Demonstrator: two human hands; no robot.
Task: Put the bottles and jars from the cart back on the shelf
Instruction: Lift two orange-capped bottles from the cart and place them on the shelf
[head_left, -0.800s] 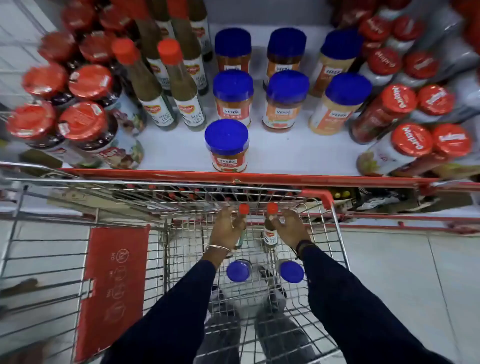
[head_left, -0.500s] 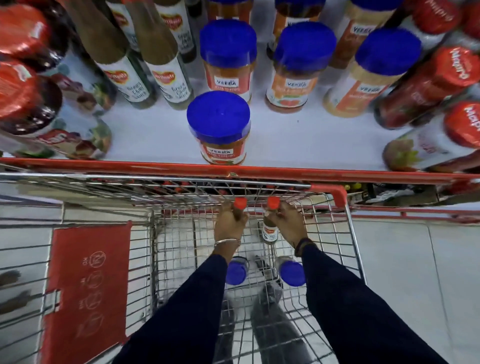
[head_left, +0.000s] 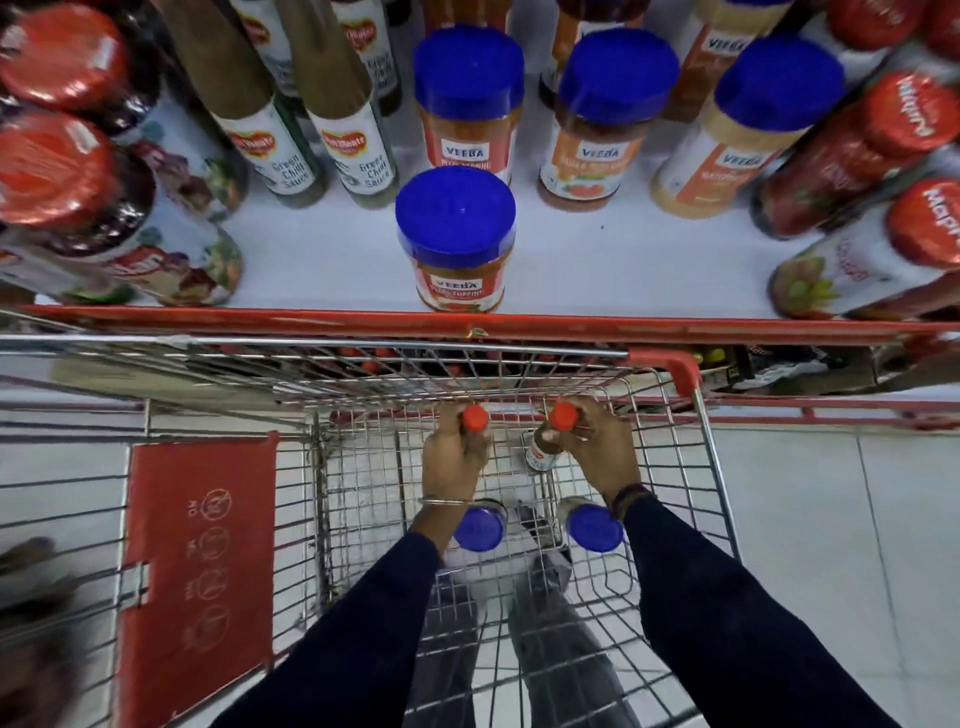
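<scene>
Deep in the wire cart (head_left: 706, 467), my left hand (head_left: 452, 457) is closed around a sauce bottle with an orange-red cap (head_left: 475, 419). My right hand (head_left: 597, 447) grips a second orange-capped sauce bottle (head_left: 543, 449) whose white label shows below the fingers. Two blue-lidded jars (head_left: 479, 527) (head_left: 595, 527) stand on the cart floor just behind my wrists. The white shelf (head_left: 322, 254) lies beyond the cart, with one blue-lidded jar (head_left: 456, 239) alone at its front edge.
On the shelf stand green chilli sauce bottles (head_left: 280, 156), rows of blue-lidded jars (head_left: 470, 98), and red-lidded jars at the left (head_left: 67, 171) and right (head_left: 893, 135). A red shelf lip (head_left: 623, 327) borders the front. The cart's red child-seat flap (head_left: 197, 561) hangs at left.
My head has moved closer to the shelf, so it fills more of the view. Both hands stay low in the cart, and their grip on the two bottles has tightened.
</scene>
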